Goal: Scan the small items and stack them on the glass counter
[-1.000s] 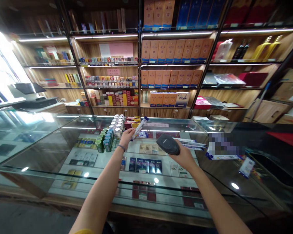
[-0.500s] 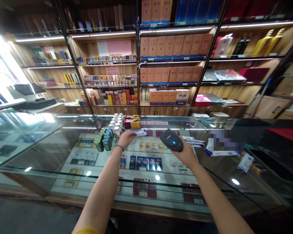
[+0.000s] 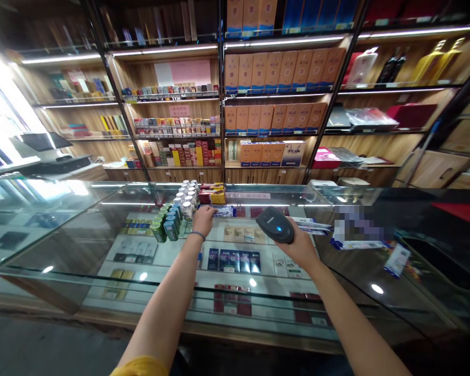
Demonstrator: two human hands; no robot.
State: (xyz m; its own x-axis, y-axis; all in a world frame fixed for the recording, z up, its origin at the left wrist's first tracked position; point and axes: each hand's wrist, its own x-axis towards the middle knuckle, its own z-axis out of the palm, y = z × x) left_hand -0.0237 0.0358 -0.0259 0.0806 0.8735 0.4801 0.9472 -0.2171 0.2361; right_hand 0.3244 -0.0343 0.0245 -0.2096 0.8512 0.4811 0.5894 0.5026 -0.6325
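My left hand [image 3: 203,218] reaches over the glass counter [image 3: 102,240] and rests on the end of a long blue-and-white carton [image 3: 223,211] lying flat on the glass; its fingers curl over the carton. My right hand [image 3: 301,246] grips a black barcode scanner [image 3: 274,225] with a blue light glowing on it, held above the counter to the right of the carton. More long white-and-blue cartons [image 3: 311,225] lie just beyond the scanner.
Rows of small cans [image 3: 172,219] and a red-and-yellow stack of packs [image 3: 212,193] stand left of the carton. Cigarette packs fill the case under the glass. Shelves of orange boxes [image 3: 274,78] and bottles line the back wall. A monitor [image 3: 43,142] sits far left.
My left hand has lowered the blue-and-white carton from a raised, tilted hold down flat onto the glass. The scanner has lifted slightly and its blue light now shows.
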